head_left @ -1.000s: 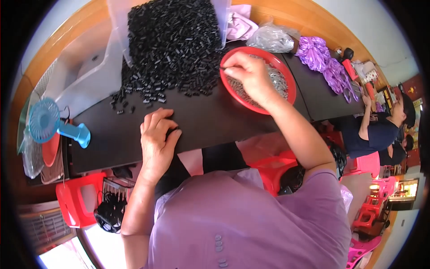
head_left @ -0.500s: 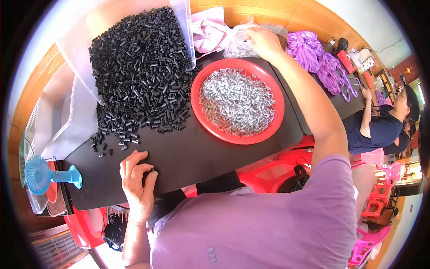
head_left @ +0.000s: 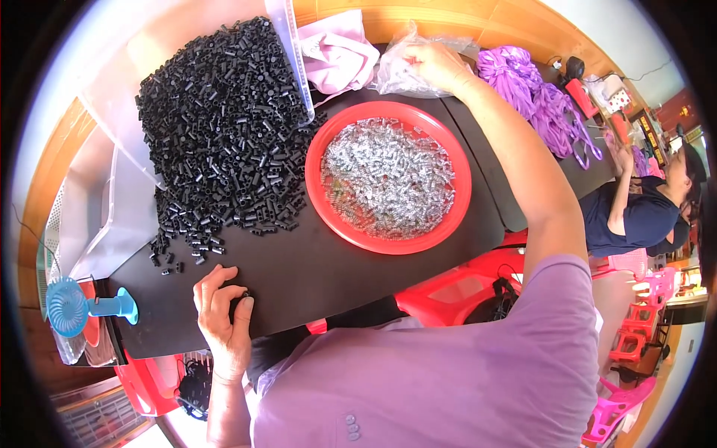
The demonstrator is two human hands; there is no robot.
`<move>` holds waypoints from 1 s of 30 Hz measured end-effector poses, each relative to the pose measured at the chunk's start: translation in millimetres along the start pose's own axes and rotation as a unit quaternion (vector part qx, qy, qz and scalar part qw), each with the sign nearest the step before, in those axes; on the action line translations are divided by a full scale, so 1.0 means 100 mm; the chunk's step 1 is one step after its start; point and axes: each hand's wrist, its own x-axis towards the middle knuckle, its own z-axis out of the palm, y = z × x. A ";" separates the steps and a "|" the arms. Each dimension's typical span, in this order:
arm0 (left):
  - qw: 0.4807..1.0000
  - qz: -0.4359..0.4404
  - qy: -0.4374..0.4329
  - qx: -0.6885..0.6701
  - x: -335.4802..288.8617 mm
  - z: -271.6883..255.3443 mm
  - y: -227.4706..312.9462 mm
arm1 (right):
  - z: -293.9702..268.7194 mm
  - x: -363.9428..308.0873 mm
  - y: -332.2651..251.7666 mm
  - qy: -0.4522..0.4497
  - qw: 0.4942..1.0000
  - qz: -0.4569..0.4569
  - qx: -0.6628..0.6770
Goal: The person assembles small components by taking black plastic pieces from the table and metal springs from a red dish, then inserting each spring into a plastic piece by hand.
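Observation:
My left hand [head_left: 222, 313] hovers over the near edge of the dark table, its thumb and forefinger pinched on a small black plastic piece [head_left: 247, 294]. Stretched out to the far side, my right hand [head_left: 439, 66] dips its bent fingers into a crumpled clear plastic bag [head_left: 399, 77]. The fingertips are closed, and what they hold there is too small to make out. Between my arms stands a round red tray [head_left: 314, 183] full of small silvery springs [head_left: 388, 175]. Short black tubular pieces [head_left: 224, 127] lie heaped at the left, spilling from a tipped clear bin [head_left: 300, 67].
A blue handheld fan [head_left: 112, 302] stands at the left edge, near another translucent container [head_left: 123, 224]. Pale pink cloth [head_left: 340, 52] and bundled purple straps [head_left: 515, 82] lie along the back. A person in dark clothing [head_left: 635, 213] works at the right. Red stools [head_left: 441, 295] stand below the table.
My right hand stays at the plastic bag, its fingers a little further left. The left hand keeps the black piece pinched. The view has shifted slightly, and the person at right has moved their hands.

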 end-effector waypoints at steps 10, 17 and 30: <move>1.000 0.012 0.006 -0.003 -0.05 0.00 -0.08 | -0.05 0.05 0.01 -0.049 0.998 -0.025 -0.008; 0.999 0.036 0.035 -0.009 -0.01 0.04 -0.13 | -0.04 0.01 0.17 0.017 0.982 -0.106 -0.158; 0.995 0.081 0.064 0.007 -0.11 0.05 -0.26 | 0.02 -0.30 -0.87 0.118 0.977 -0.108 -0.143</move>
